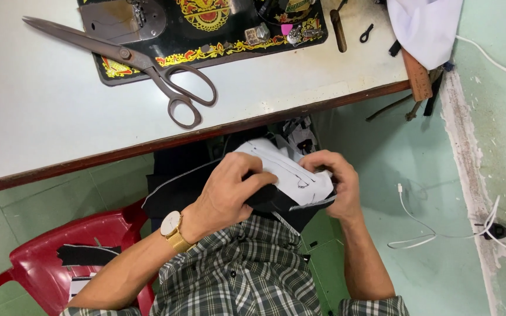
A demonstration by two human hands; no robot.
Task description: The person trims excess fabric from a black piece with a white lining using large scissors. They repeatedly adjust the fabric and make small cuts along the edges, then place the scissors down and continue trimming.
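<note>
Both hands work below the near edge of the table [42, 99], over the lap. Left hand [229, 190] lies closed over the black fabric piece [177, 190], fingers curled across its top and pressing onto the white lining panel [291, 175]. Right hand [335, 184] pinches the far edge of that white panel, thumb and fingertips drawn together; exact contact line hidden by the fingers.

White panel sits between the two grips, faced up, with thin marked lines running along it and a small curved mark just inboard of the right grip. Black layer wraps under and around it, raw pale edge showing outboard of the left grip.

Judgement: the layers are being aligned or folded along the marked lines. To do it well, keep the left grip flat as an anchor, let the right grip make only small adjustments, and keep the marked lines uncovered so the edges can be checked against them. Risk: bunching under the left palm.

Beyond both grips, on the table: large scissors [142, 64], blades apart, beside the black sewing machine base [206, 35].
</note>
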